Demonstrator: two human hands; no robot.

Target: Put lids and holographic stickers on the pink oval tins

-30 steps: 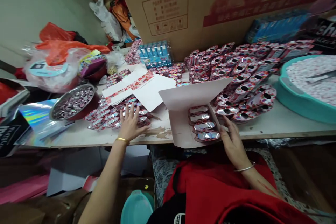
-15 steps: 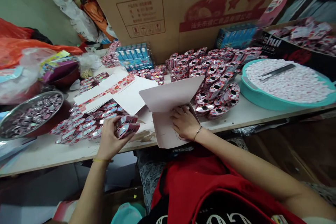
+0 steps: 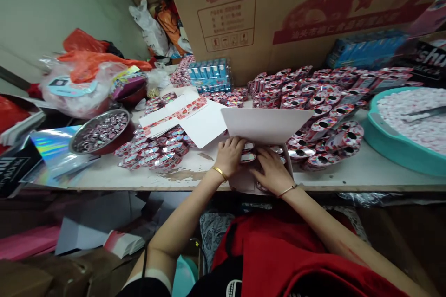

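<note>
An open cardboard box with a pale inside stands at the table's front edge, its lid raised away from me. My left hand is at the box's left side, fingers closed around small shiny red-and-white packs. Inside the box, on the right, my right hand reaches down with its fingers stretched apart, close to more packs there. Part of the box's inside is hidden by both hands. To the left lies a cluster of similar packs, partly under flat white card pieces. Rows of packs with dark round openings stand to the right.
A metal bowl of small shiny pieces sits at the left. On the right is a turquoise basin heaped with white pieces, with a dark flat tool on top. A large brown carton and blue packs line the back.
My left hand has moved right, from beside the pack cluster to the box, carrying packs. My right hand stays in the box, its fingers spread differently. The view has shifted left.
</note>
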